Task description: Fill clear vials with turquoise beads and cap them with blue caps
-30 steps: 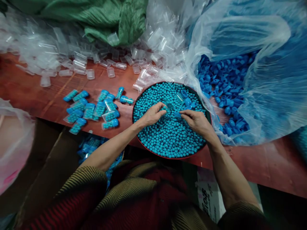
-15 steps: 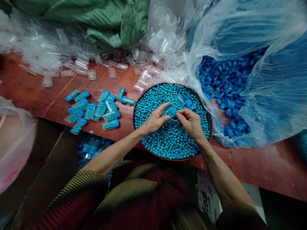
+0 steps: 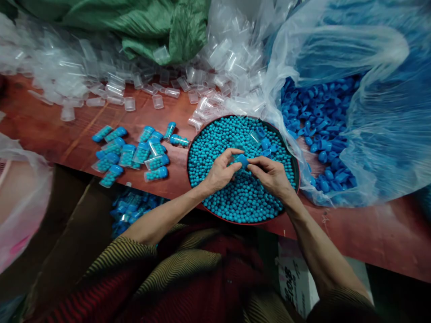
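Note:
Over a round tray [image 3: 297,179] full of small blue balls [image 3: 242,202], my left hand [image 3: 222,170] has its fingers wrapped round a small container with a blue cap [image 3: 241,160]. The thumb and fingertips of my right hand [image 3: 269,174] pinch at the cap's right side. How far the cap sits on the container is hidden by the fingers. Just beyond my hands, a clear tube [image 3: 254,137] and several loose blue caps [image 3: 266,143] lie on the balls.
Filled, capped containers [image 3: 128,155] lie left of the tray on the red table [image 3: 168,188]. Clear tubes [image 3: 116,85] are heaped along the back beside green cloth [image 3: 161,27]. At right, a plastic bag [image 3: 377,148] spills blue caps [image 3: 323,116]. More filled containers [image 3: 133,206] sit below the table edge.
Both hands have shifted slightly, and the container has turned so its cap faces more upward toward the camera. My left index finger has curled in closer. The bag's plastic has shifted.

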Tool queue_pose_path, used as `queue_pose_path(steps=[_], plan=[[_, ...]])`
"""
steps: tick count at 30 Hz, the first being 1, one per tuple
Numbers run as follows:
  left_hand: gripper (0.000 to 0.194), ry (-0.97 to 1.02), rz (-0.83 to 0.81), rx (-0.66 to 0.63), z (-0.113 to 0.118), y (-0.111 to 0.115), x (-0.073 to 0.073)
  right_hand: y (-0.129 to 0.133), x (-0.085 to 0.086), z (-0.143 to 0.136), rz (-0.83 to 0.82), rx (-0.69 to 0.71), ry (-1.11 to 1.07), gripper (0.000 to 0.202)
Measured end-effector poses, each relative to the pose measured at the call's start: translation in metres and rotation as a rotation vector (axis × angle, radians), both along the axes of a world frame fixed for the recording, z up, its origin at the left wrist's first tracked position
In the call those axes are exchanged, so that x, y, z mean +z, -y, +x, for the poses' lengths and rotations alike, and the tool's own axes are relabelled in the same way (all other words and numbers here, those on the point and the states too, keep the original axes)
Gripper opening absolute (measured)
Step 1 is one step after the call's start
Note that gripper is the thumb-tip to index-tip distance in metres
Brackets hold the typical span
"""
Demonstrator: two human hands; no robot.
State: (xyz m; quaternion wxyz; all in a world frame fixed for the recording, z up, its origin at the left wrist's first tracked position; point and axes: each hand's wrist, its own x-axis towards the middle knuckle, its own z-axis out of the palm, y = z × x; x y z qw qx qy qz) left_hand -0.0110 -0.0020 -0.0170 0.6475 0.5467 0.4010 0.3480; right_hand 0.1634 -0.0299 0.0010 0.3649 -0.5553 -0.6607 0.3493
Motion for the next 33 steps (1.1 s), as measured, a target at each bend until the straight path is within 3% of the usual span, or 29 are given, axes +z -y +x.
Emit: queue_pose_path(steps=[4, 6, 9, 12, 14, 17, 19, 25, 29, 33], plan=[[0.038, 0.008, -0.027, -0.186, -0.010, -0.003, -0.001, -0.004, 0.010, 0.011, -0.173, 0.093, -0.156, 0.026], [0.037, 0.002, -0.031, -0.246, -0.013, -0.003, 0.000, -0.007, 0.007, 0.011, -0.200, 0.030, -0.281, 0.038], [0.042, -0.018, -0.009, -0.231, -0.012, 0.002, 0.002, -0.007, -0.002, 0.002, -0.137, -0.097, -0.347, 0.057], [0.053, -0.031, 0.050, -0.138, -0.008, 0.007, 0.004, 0.001, -0.007, -0.011, -0.015, -0.168, -0.130, 0.044], [0.055, -0.050, 0.118, -0.082, -0.005, 0.009, 0.005, 0.009, -0.007, -0.020, 0.069, -0.114, 0.086, 0.044], [0.051, -0.076, 0.203, -0.054, -0.004, 0.010, 0.008, 0.019, -0.008, -0.028, 0.147, 0.001, 0.331, 0.071], [0.049, -0.052, 0.227, -0.077, -0.004, 0.010, 0.010, 0.022, -0.012, -0.031, 0.176, 0.003, 0.408, 0.089], [0.045, 0.081, 0.123, -0.136, -0.002, 0.011, 0.016, 0.024, -0.012, -0.039, 0.263, -0.139, 0.425, 0.081], [0.032, 0.133, 0.045, -0.055, 0.004, 0.017, 0.023, 0.024, -0.008, -0.041, 0.333, -0.135, 0.428, 0.074], [0.022, 0.186, -0.019, 0.034, 0.009, 0.024, 0.025, 0.024, -0.019, -0.043, 0.437, -0.137, 0.371, 0.074]])
